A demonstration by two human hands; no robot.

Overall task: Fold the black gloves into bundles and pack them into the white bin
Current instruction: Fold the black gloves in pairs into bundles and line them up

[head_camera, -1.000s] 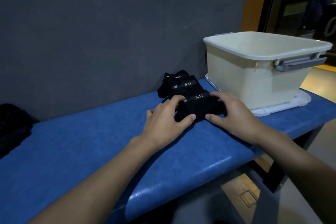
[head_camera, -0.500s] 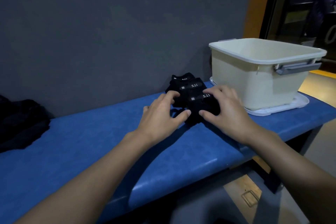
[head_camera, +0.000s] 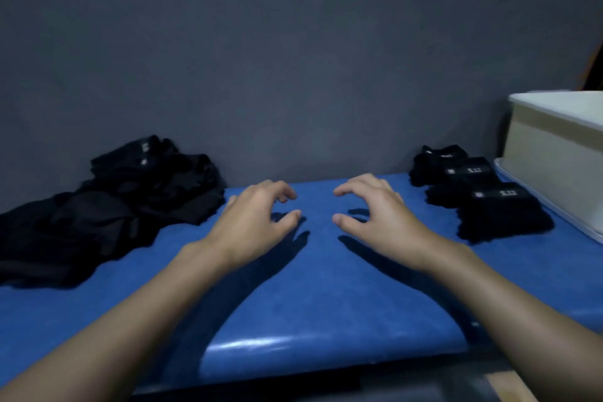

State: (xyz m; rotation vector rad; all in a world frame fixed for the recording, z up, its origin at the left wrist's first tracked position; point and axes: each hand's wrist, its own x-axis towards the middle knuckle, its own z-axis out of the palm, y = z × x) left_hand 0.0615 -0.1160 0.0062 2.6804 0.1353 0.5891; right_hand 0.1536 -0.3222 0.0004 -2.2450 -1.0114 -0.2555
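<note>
We have let go. Half a second ago both our hands were pressed on the nearest black bundle beside the bin. Now the left hand (head_camera: 257,222) and the right hand (head_camera: 381,215) hover side by side over the bare middle of the blue bench (head_camera: 326,297), fingers loosely curled and holding nothing. Our view has swung left with them.

The bundle we were shaping, the near bundle (head_camera: 502,215), lies at the right with its white label facing up. It is the closest of three in a row running toward the grey wall (head_camera: 293,59), with the middle bundle (head_camera: 470,173) and the far bundle (head_camera: 437,158) behind it. All three sit on the bench just beside the white bin (head_camera: 554,153), which is cut off at the right edge of the picture, and none of them is inside it as far as we can see. The bin's interior is out of sight.

At the far left, now fully in frame, lies the loose pile of black gloves (head_camera: 124,206), heaped against the wall and well apart from both hands.

We judge the third fold finished and the hands between jobs. The heap suggests more folding ahead, most likely with a reach to the left. Packing the row into the bin is not yet done.
</note>
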